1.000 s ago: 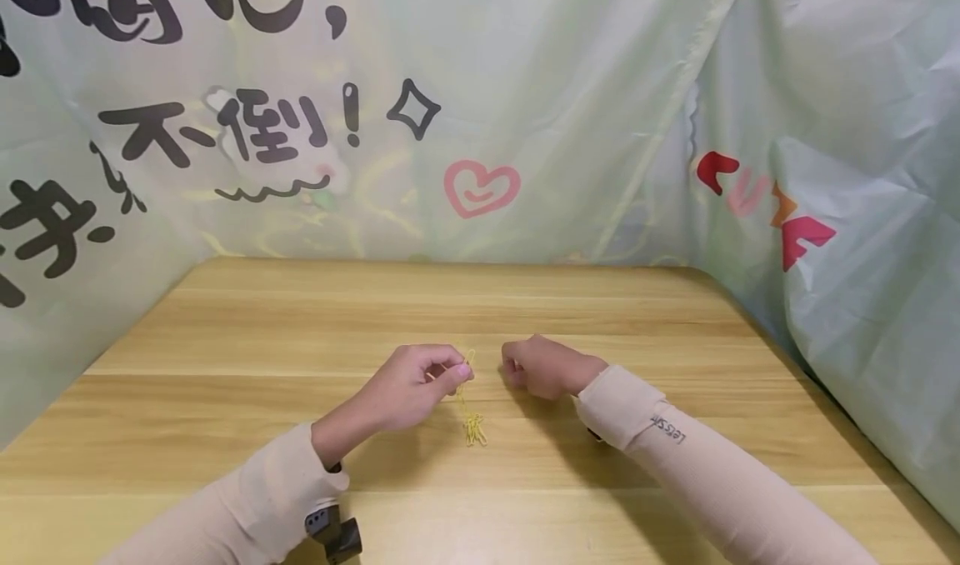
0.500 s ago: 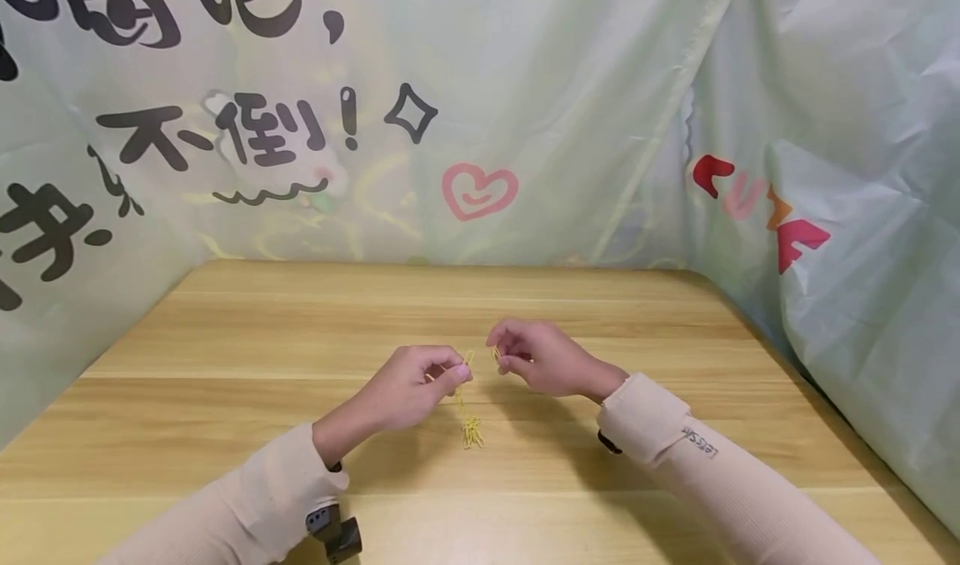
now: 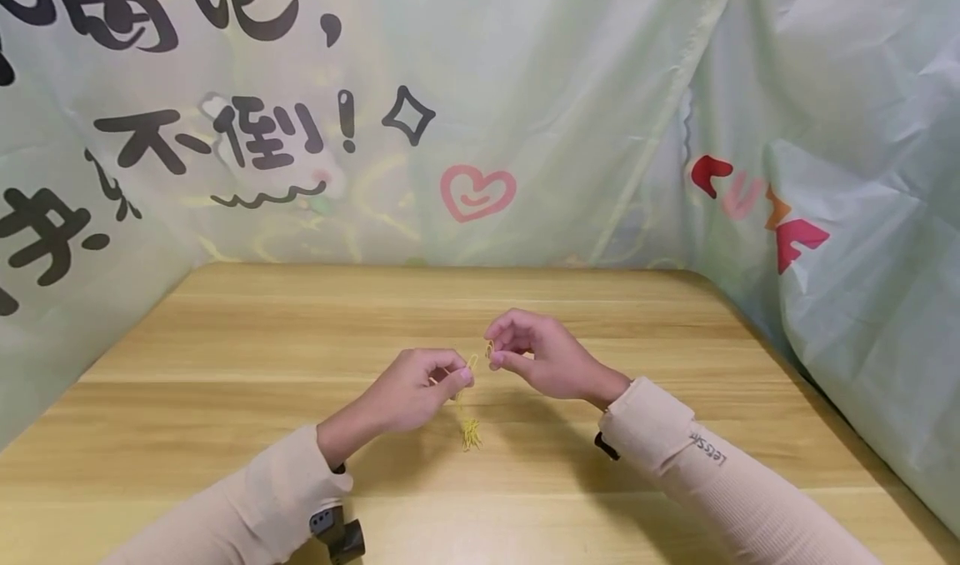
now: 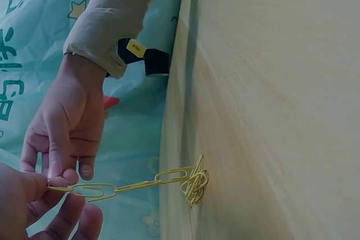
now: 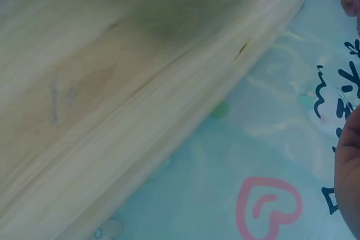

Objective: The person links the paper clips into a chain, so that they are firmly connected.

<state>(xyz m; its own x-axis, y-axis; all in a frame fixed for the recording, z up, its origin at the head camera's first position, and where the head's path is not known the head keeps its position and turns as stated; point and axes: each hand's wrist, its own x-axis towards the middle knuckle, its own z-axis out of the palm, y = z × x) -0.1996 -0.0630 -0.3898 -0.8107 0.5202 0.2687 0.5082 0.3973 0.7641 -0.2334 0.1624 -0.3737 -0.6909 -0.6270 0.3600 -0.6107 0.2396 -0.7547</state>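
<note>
Between thumb and fingers, my left hand [image 3: 412, 390] pinches the upper end of a yellow paper clip chain [image 3: 470, 433]. One clip's loop pokes up past the fingertips. Below, the chain dangles to a tangled bunch, and the left wrist view shows its linked clips [image 4: 93, 188] clearly. My right hand [image 3: 558, 358] pinches a single yellow paper clip [image 3: 491, 349] just right of that loop, with a small gap between them. In the right wrist view only the edge of a hand [image 5: 350, 178] shows at the right border.
The wooden table [image 3: 300, 315] spreads beneath both hands. A thin yellowish piece [image 5: 242, 49] lies on it near the edge in the right wrist view. Printed cloth [image 3: 570, 115] hangs behind and at both sides. A black wrist camera [image 3: 337, 536] sits at the left sleeve.
My right hand has risen from low over the table and turned, with a paper clip now showing in its fingertips. It has come nearer the left hand, which has hardly moved.
</note>
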